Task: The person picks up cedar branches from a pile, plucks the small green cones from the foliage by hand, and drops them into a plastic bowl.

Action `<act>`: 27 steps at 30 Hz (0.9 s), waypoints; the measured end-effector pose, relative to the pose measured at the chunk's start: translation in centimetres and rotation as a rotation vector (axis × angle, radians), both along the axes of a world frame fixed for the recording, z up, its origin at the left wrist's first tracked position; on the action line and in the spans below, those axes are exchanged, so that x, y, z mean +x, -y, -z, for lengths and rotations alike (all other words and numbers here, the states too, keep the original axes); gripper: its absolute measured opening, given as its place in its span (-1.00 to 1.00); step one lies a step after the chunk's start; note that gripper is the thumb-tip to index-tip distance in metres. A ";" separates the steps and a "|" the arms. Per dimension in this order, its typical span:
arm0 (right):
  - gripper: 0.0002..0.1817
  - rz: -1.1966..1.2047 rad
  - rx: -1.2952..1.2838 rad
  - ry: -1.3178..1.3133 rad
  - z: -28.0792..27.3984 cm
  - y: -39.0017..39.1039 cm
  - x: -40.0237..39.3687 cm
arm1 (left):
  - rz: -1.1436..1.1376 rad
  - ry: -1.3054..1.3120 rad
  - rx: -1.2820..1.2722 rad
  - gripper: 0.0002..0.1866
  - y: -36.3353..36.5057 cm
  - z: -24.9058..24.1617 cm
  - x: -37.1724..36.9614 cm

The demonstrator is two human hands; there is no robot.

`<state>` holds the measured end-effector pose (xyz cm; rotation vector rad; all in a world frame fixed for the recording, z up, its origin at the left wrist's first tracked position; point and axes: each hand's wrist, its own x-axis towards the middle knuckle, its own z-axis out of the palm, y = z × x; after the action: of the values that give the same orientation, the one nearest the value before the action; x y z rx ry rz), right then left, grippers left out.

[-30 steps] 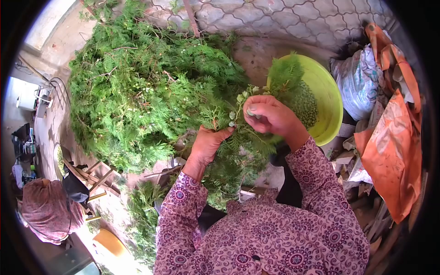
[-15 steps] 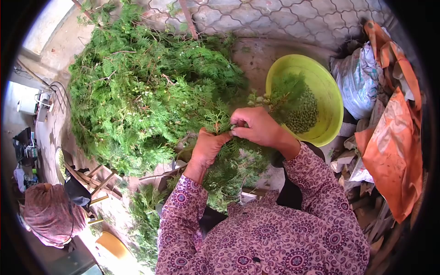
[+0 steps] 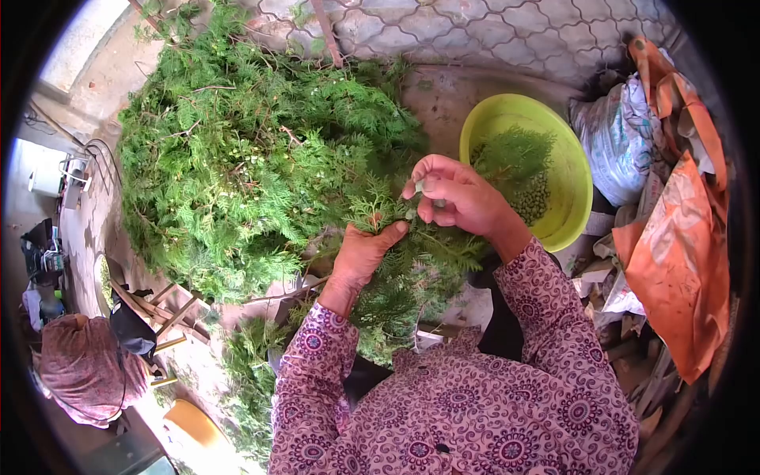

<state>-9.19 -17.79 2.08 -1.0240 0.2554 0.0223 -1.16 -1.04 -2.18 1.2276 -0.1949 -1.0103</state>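
1. Sprig (image 3: pixel 366 210): green, feathery; gripped in left hand (image 3: pixel 360 255), beside pile (image 3: pixel 237 158).
2. Cone (image 3: pixel 419 188): pale green; pinched in right hand (image 3: pixel 469 203).
3. Bowl (image 3: pixel 571 178): yellow-green; foliage (image 3: pixel 524 152) partly hiding cones (image 3: pixel 534 199).
4. Sack (image 3: pixel 673 273): orange.

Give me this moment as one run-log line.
left hand: holding leafy sprig; right hand: pinching small green piece; lime basin: round green pieces inside; greenery pile: left of basin

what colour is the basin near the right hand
The basin is bright yellow-green, seen in the head view.
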 end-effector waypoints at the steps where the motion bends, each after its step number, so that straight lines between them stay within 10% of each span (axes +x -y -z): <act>1: -0.84 -0.010 0.044 -0.003 -0.2 -0.1 0.0 | -0.001 0.000 -0.001 -0.79 0.1 0.0 0.0; 5: -0.84 -0.045 0.035 0.079 -0.1 0.0 0.1 | -0.055 0.007 -0.052 -0.78 0.2 0.3 0.1; 10: -0.76 0.005 -0.886 0.209 1.7 -0.2 0.3 | -0.082 0.007 -0.058 -0.77 0.3 0.1 0.1; 16: -0.80 -0.039 -1.214 0.283 2.7 -0.2 0.3 | -0.042 0.006 -0.057 -0.78 0.5 0.5 0.0; 23: -0.82 -0.078 -0.825 0.154 2.1 -0.2 0.1 | -0.009 0.070 -0.077 -0.76 0.3 -0.5 0.0; 27: -0.84 -0.069 -0.159 -0.019 0.6 1.1 -0.5 | 0.027 0.086 -0.032 -0.73 -0.1 0.0 0.0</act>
<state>-9.68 -18.91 1.46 -1.1907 0.2420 0.0747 -1.13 -0.95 -2.17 1.2431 -0.2944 -0.9754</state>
